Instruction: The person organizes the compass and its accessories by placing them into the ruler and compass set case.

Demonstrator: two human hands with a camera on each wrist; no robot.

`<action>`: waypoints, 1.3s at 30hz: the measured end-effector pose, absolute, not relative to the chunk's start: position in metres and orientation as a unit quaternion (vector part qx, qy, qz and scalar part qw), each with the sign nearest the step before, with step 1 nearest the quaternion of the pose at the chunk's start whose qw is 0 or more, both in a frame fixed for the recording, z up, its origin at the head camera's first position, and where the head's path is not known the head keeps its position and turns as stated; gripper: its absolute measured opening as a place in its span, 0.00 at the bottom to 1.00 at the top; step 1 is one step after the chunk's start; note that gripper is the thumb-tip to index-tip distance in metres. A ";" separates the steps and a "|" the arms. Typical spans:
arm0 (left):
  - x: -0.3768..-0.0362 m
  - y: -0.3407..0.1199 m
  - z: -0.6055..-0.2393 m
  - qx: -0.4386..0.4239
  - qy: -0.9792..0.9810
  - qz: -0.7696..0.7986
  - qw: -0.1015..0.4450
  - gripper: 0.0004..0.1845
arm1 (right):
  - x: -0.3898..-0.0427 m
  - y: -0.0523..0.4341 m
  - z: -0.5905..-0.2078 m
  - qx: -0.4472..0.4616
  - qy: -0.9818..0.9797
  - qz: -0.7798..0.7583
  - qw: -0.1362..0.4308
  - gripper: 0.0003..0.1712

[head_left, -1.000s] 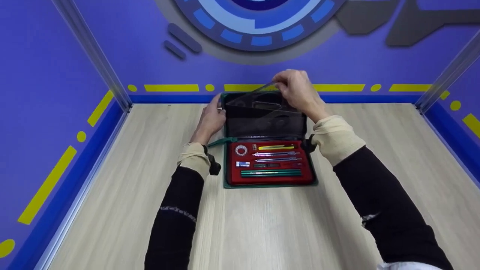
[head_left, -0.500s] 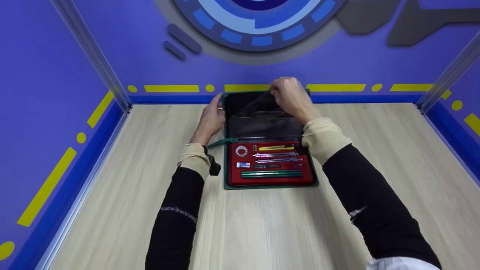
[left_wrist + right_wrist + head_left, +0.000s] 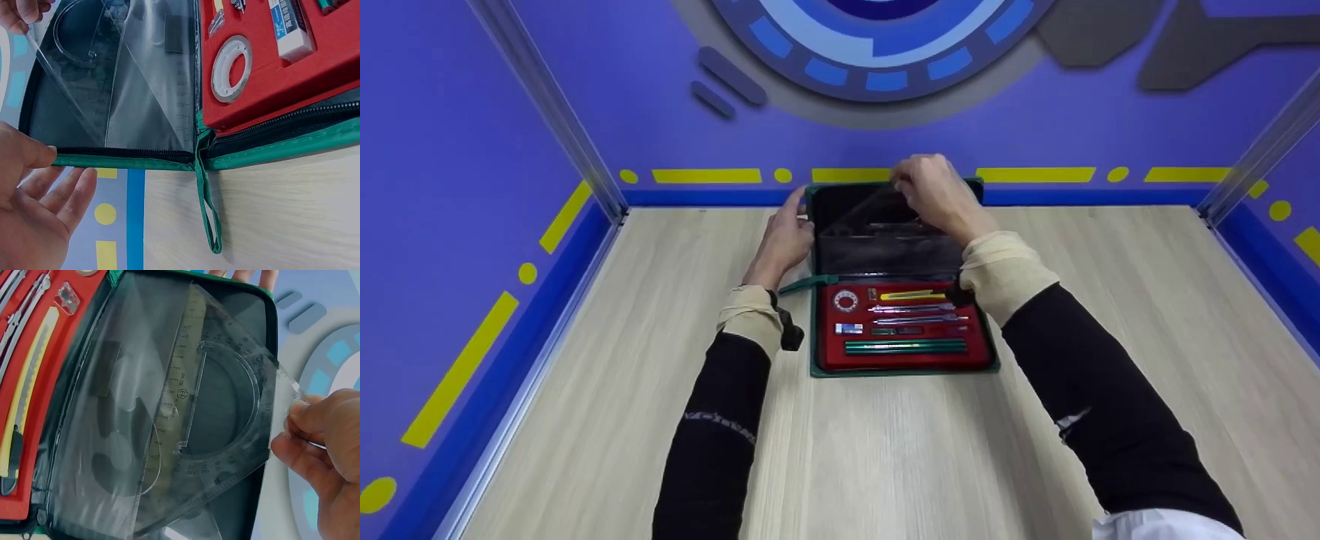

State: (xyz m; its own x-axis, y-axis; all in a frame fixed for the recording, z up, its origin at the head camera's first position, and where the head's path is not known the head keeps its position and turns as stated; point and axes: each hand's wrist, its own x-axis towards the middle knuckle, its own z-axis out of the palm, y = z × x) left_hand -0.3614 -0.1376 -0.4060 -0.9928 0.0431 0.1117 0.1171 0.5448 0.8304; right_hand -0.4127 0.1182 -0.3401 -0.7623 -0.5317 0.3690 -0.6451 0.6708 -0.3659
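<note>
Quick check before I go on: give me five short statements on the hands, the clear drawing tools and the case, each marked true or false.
1. The right hand pinches a clear set square at one corner. True.
2. The left hand grips the green zip pull strap. False: its fingers lie straight against the lid's edge, and the strap lies free on the table.
3. The case is zipped shut. False: it lies open, lid back.
4. A white ring sits in the red tray. True.
5. The yellow knife is out on the table. False: it sits in the tray.
</note>
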 end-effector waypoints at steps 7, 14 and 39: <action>-0.361 -0.136 -0.406 -0.040 -0.873 -0.485 0.037 0.34 | -0.413 0.120 -0.338 0.330 -0.897 0.245 0.165 0.12; -0.362 -0.136 -0.407 -0.043 -0.877 -0.477 0.036 0.34 | -0.414 0.122 -0.346 0.327 -0.907 0.222 0.143 0.10; -0.358 -0.138 -0.411 -0.024 -0.869 -0.492 0.042 0.33 | -0.413 0.112 -0.330 0.377 -0.902 0.141 0.158 0.17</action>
State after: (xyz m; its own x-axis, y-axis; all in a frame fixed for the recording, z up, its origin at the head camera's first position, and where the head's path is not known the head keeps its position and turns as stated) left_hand -0.3575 -0.1379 -0.4109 -0.9952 0.0010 0.0976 0.0842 0.5144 0.8534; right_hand -0.4127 0.1115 -0.3303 -0.6664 -0.6353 0.3903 -0.7240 0.6765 -0.1350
